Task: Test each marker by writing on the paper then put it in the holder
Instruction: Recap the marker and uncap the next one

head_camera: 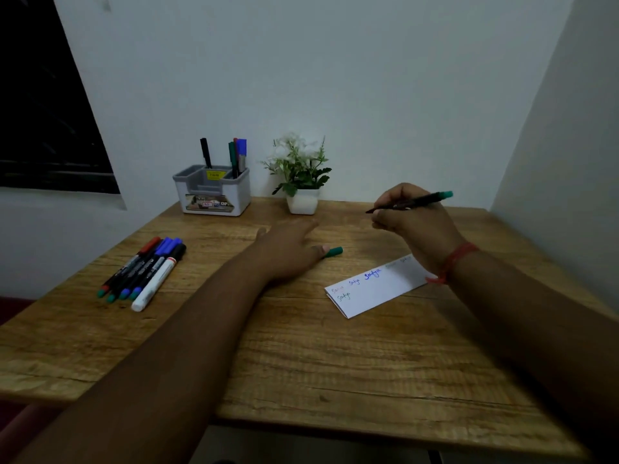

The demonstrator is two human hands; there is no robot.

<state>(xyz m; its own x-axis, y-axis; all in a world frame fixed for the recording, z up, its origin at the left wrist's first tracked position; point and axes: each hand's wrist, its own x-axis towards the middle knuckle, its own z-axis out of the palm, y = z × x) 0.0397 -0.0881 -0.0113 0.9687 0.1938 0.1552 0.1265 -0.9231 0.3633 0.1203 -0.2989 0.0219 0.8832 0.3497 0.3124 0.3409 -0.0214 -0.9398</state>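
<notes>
My right hand (415,226) grips an uncapped green marker (410,201), raised above the far end of the folded white paper (375,289), tip pointing left. The paper bears several written words in red, blue and green. My left hand (288,249) lies flat on the table, fingers stretched forward, its thumb touching the green cap (333,252). Several capped markers (144,272) lie in a bunch at the left, one white-bodied. The grey-and-white holder (214,192) at the back holds several markers upright.
A small white pot with a green and white plant (299,175) stands right of the holder by the wall. The wooden table (301,356) ends at a wall on the right. A dark window sits at far left.
</notes>
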